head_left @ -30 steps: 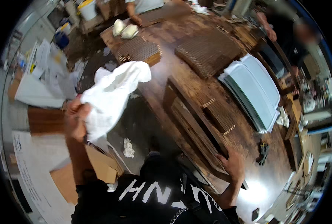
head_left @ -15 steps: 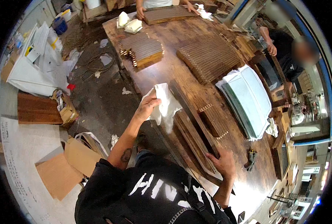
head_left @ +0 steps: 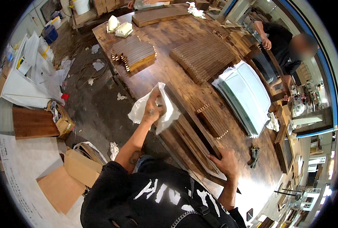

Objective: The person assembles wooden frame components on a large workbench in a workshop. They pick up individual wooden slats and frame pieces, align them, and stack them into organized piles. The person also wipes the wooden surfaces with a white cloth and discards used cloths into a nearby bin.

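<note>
My left hand (head_left: 154, 108) is closed on a crumpled white cloth (head_left: 139, 108), which hangs around the fingers at the far end of a dark wooden frame (head_left: 191, 118). The long frame lies along the table's left edge and slants toward my body. At its near right corner, my right hand (head_left: 226, 164) grips the frame, thumb on the inner side and fingers over the outer edge. Beside the frame is a small stack of wooden strips (head_left: 211, 121) with pale ends.
A brown wooden table (head_left: 153, 81) carries larger stacks of strips (head_left: 203, 57), a pile of glass panes (head_left: 245, 99) and dark gloves (head_left: 254, 156). Across the table on the right, a person (head_left: 279, 45) holds another frame. Cardboard (head_left: 81, 163) lies on the left.
My left hand has turned, and the cloth now spreads wider on both sides of it. The right hand stays on the frame. At the far end, a person's hands have left the wooden stack.
</note>
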Available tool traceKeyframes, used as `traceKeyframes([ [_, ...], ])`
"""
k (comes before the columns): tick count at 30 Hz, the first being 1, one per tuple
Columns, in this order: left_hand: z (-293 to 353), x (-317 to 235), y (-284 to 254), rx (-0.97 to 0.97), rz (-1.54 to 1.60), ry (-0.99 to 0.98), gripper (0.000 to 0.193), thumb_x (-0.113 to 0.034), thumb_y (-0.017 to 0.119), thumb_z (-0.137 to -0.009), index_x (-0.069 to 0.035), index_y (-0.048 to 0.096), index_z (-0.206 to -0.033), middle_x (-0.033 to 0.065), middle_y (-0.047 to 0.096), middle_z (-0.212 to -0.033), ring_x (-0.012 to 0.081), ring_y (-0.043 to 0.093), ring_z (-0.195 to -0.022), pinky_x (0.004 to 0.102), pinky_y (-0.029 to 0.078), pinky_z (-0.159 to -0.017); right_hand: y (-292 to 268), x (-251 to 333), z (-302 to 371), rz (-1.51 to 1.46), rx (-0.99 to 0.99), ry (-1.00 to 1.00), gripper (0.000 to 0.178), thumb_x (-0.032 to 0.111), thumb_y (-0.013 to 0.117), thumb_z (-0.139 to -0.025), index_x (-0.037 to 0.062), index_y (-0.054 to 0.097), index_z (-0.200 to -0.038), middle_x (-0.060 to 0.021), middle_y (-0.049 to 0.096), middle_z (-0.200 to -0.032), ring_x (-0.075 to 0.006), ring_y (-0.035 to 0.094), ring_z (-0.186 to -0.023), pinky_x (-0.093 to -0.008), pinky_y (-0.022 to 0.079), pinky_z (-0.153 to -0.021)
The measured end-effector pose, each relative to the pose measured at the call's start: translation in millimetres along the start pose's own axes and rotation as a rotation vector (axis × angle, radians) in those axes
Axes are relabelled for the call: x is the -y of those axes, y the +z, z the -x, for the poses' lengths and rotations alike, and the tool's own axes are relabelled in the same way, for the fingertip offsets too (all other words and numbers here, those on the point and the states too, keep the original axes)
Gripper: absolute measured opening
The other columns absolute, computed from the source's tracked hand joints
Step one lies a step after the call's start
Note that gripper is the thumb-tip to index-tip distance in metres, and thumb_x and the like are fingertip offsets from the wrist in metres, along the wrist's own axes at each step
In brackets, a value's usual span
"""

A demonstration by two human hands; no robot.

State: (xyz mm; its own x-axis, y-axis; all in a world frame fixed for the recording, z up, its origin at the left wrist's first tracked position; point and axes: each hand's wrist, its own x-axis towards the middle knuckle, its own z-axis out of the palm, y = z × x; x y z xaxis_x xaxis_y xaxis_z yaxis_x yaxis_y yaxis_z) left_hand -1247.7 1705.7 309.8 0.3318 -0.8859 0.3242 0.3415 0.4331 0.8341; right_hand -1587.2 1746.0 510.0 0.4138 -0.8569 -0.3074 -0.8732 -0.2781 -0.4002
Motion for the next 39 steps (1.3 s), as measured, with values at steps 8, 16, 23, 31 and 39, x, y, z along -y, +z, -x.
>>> traceKeyframes([
  [8, -13, 4, 20, -0.062, -0.077, -0.021, 0.059, -0.021, 0.069, -0.091, -0.004, 0.044, -0.141, 0.0067, 0.050, -0.134, 0.0187, 0.044, -0.127, 0.0315, 0.033, -0.108, 0, 5, 1, 0.029, 0.005, 0.038, 0.036, 0.037, 0.070, -0.084, 0.0026, 0.067, -0.091, -0.0240, 0.065, -0.082, -0.0426, 0.063, -0.081, -0.0472, 0.048, -0.068],
  [16, -12, 44, 4, -0.233, -0.084, -0.113, 0.038, -0.022, 0.053, -0.102, -0.004, 0.052, -0.135, 0.0016, 0.061, -0.119, 0.0099, 0.054, -0.105, 0.0261, 0.043, -0.091, 8, -2, 2, 0.016, -0.001, 0.068, 0.031, 0.033, 0.072, -0.082, 0.0062, 0.068, -0.098, -0.0218, 0.067, -0.085, -0.0400, 0.064, -0.081, -0.0466, 0.049, -0.069],
  [23, -9, 39, 19, -0.308, 0.025, -0.135, 0.031, -0.012, 0.045, -0.103, -0.002, 0.052, -0.132, 0.0009, 0.061, -0.113, 0.0110, 0.056, -0.100, 0.0253, 0.044, -0.086, 9, 6, 3, -0.040, -0.099, 0.024, 0.030, 0.028, 0.075, -0.082, 0.0014, 0.067, -0.093, -0.0193, 0.064, -0.075, -0.0326, 0.061, -0.066, -0.0406, 0.047, -0.062],
  [31, -13, 60, 22, -0.464, 0.064, -0.087, 0.021, -0.011, 0.048, -0.100, -0.002, 0.060, -0.114, 0.0010, 0.063, -0.096, 0.0127, 0.059, -0.088, 0.0280, 0.047, -0.076, 13, 2, 5, -0.031, -0.095, 0.062, 0.029, 0.026, 0.075, -0.080, 0.0040, 0.068, -0.097, -0.0205, 0.067, -0.085, -0.0383, 0.066, -0.080, -0.0434, 0.051, -0.068],
  [39, -22, 28, 35, -0.493, -0.481, 0.053, 0.024, -0.021, 0.052, -0.101, 0.001, 0.062, -0.101, 0.0025, 0.061, -0.092, 0.0134, 0.058, -0.081, 0.0312, 0.049, -0.075, 14, 0, 6, -0.023, -0.126, 0.039, 0.031, 0.029, 0.075, -0.079, 0.0052, 0.068, -0.097, -0.0194, 0.067, -0.085, -0.0381, 0.065, -0.079, -0.0429, 0.051, -0.068],
])
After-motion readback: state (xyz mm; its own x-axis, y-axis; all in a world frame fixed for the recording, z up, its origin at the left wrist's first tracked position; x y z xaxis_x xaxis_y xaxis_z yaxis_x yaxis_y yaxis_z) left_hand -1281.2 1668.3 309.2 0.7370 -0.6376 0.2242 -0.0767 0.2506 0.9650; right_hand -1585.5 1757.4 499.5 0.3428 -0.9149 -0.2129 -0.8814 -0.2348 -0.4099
